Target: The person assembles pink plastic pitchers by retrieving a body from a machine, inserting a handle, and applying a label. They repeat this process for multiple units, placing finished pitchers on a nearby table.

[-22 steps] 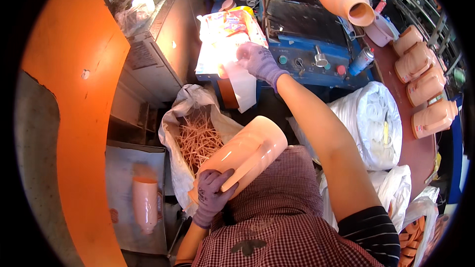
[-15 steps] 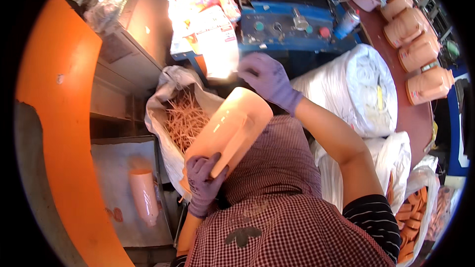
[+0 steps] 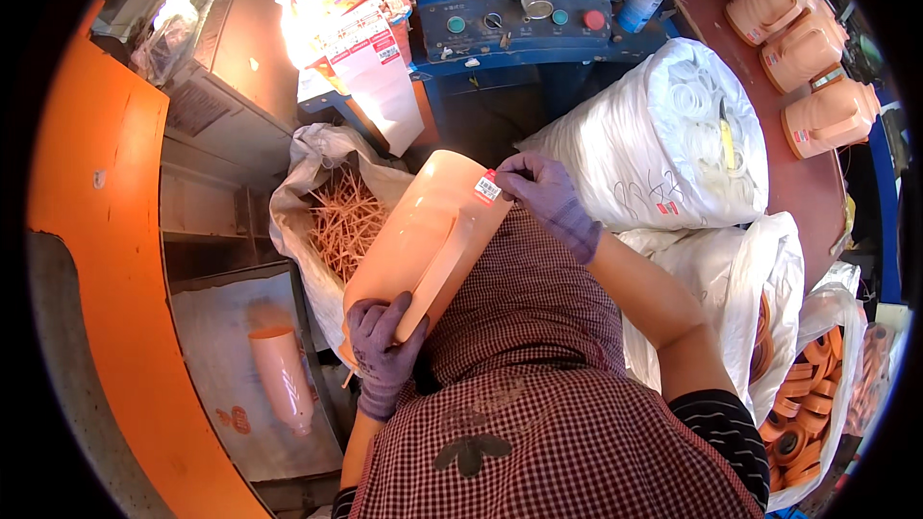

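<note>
Moved since 0.5 s: right hand down onto small white-red sticker | left hand clamped on orange plastic jug base, over lap | right fingertips pinching sticker | risk: crooked label if jug rolls

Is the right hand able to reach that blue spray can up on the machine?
Probably yes. The right hand is pressing a small label onto the orange jug, and nothing stands between it and the spray can on the blue machine. It would have to let go and stretch well forward.
</note>
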`<state>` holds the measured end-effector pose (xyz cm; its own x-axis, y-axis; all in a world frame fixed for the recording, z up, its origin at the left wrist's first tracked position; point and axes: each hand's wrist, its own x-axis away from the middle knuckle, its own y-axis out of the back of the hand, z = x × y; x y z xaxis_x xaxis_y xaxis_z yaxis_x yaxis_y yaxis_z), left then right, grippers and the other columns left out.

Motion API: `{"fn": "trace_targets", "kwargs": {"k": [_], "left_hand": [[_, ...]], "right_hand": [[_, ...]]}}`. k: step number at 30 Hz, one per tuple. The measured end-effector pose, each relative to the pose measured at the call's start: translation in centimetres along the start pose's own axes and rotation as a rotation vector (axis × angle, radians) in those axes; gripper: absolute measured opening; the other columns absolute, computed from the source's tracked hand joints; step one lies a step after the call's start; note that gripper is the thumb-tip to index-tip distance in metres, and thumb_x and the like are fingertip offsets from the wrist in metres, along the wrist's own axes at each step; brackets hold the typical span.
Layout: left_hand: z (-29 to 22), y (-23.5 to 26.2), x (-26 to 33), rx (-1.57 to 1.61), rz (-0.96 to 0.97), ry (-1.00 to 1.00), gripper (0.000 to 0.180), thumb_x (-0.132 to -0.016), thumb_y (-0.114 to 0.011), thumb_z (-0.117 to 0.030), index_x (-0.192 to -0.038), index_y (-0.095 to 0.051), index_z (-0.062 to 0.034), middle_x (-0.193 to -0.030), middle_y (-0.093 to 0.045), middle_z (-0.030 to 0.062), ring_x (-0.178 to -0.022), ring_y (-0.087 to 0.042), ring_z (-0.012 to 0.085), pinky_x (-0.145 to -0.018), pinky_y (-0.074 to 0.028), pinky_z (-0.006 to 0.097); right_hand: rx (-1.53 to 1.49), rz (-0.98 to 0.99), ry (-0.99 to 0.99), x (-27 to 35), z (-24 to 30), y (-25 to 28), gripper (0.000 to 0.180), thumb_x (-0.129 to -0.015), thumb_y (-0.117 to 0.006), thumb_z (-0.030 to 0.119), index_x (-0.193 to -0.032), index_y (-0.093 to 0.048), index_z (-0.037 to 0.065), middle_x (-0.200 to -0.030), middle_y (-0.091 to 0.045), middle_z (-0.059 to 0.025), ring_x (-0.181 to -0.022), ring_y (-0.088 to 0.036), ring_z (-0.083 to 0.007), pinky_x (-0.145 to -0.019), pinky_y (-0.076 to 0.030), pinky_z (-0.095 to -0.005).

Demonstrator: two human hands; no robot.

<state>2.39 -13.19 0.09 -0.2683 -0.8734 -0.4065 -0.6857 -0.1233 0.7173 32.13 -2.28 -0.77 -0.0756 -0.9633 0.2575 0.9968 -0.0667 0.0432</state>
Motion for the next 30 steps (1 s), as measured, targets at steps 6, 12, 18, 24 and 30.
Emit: {"fn": "trace_targets", "kwargs": {"k": [6,12,18,24,30], "left_hand": [[-0.2,0.0,0.1,-0.005,-0.027,-0.016,0.049,-0.066,-0.083,-0.011,-0.112,-0.07,-0.0049,-0.079,-0.058,0.0057,-0.083,-0.056,0.0281,-0.082,-0.046,0.041],[-0.2,0.4,-0.2,-0.013,-0.004,-0.01,0.049,-0.064,-0.083,-0.009,-0.111,-0.07,-0.0029,-0.08,-0.06,0.0089,-0.083,-0.058,0.0308,-0.079,-0.048,0.042],[-0.4,0.2,0.0,-0.031,-0.012,-0.026,0.051,-0.062,-0.083,-0.01,-0.111,-0.07,-0.0037,-0.079,-0.059,0.0076,-0.084,-0.058,0.0296,-0.079,-0.048,0.041],[-0.3,0.2,0.1,-0.039,0.002,0.0,0.05,-0.062,-0.083,-0.007,-0.111,-0.07,-0.0043,-0.081,-0.06,0.0071,-0.087,-0.058,0.0299,-0.082,-0.049,0.042],[2.6,0.8,1.7,0.015,0.062,0.001,0.051,-0.064,-0.081,-0.003,-0.113,-0.067,-0.0022,-0.102,-0.061,0.0119,-0.106,-0.058,0.0341,-0.095,-0.047,0.043]], "right_hand": [[-0.019,-0.034,-0.017,0.0,-0.8,-1.2,0.016,-0.086,-0.071,0.01,-0.095,-0.068,-0.003,-0.081,-0.067,-0.0051,-0.071,-0.061,-0.0099,-0.067,-0.052,-0.0252],[-0.037,-0.079,0.042,-0.6,-2.3,-1.8,0.015,-0.087,-0.071,0.009,-0.095,-0.068,-0.002,-0.081,-0.068,-0.005,-0.071,-0.061,-0.0096,-0.068,-0.052,-0.0249],[0.111,-0.157,0.171,-0.5,-3.6,-2.5,0.016,-0.086,-0.073,0.01,-0.096,-0.067,0.0,-0.084,-0.069,-0.0065,-0.073,-0.064,-0.0136,-0.07,-0.053,-0.0277],[0.476,-0.243,0.396,-1.4,-4.9,-1.5,0.049,-0.081,-0.081,0.026,-0.118,-0.062,0.001,-0.106,-0.067,-0.0128,-0.092,-0.065,-0.0216,-0.085,-0.053,-0.0346],[0.233,0.392,-0.126,-3.4,-5.4,0.1,0.055,-0.086,-0.075,0.049,-0.108,-0.071,-0.001,-0.088,-0.069,-0.0065,-0.081,-0.061,-0.013,-0.075,-0.05,-0.0318]]}}
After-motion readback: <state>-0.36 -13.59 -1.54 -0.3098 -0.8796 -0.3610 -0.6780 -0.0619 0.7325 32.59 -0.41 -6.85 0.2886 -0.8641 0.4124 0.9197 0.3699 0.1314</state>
